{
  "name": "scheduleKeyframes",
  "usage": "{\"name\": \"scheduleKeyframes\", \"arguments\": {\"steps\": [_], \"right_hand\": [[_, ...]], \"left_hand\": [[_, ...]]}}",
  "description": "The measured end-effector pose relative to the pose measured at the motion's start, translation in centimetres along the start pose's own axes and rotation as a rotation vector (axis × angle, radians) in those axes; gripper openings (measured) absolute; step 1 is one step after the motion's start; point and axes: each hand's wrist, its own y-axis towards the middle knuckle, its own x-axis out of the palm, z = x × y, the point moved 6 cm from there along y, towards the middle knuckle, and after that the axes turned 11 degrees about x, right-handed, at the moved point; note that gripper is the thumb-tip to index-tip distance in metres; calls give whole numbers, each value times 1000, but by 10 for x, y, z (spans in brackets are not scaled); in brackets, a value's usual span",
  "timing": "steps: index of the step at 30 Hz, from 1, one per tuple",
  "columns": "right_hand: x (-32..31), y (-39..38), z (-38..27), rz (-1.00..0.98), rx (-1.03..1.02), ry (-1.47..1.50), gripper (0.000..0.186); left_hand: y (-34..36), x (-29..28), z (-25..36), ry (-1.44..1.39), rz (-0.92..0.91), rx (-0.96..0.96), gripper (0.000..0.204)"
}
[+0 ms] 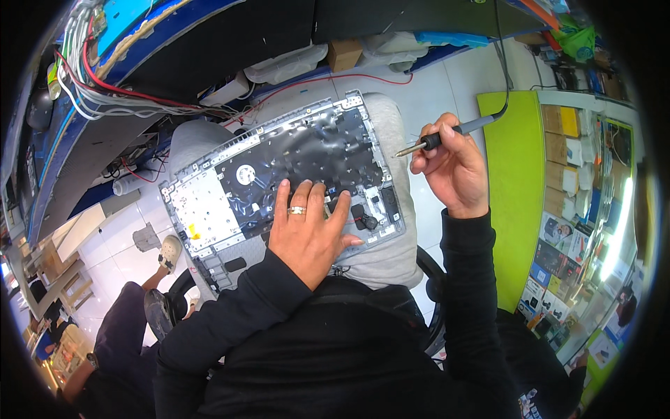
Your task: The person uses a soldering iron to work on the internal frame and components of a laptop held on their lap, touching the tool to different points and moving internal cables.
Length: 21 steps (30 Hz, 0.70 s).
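Across my lap lies a laptop top case (279, 150), its inner side up, with black film over the keyboard back and a bare silver section at its left. My left hand (307, 227) rests on it palm down, fingers spread on the film's lower edge, a ring on one finger. A small round black part with wires (366, 220) sits on the case to the right of that hand. Off the case's right edge, my right hand (457, 164) is raised, fingers wrapped round a corded soldering iron (433, 142). Its metal tip points left toward the case, apart from it.
The iron's black cord (504, 63) runs up to the top. Bundled cables (125, 98) hang from the desk at upper left, with a red cable (335, 78) along the floor. A green panel (506, 195) and a glass display case (593, 230) stand right. Another person's leg (125, 325) is at lower left.
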Motion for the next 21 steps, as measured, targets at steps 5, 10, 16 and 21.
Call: {"name": "scheduleKeyframes", "arguments": {"steps": [5,10,16,21], "right_hand": [[-2,1,1,2,4,-9,16],[-2,3,2,0,6,-3,16],[-4,3,4,16,26,-19,17],[-2,3,3,23,21,-28,16]], "left_hand": [[-3,1,0,15,-6,-32,69],[-2,4,0,25,2,-45,69],[-2,6,-3,13,16,-57,70],[2,1,-1,-10,39,-50,71]]}}
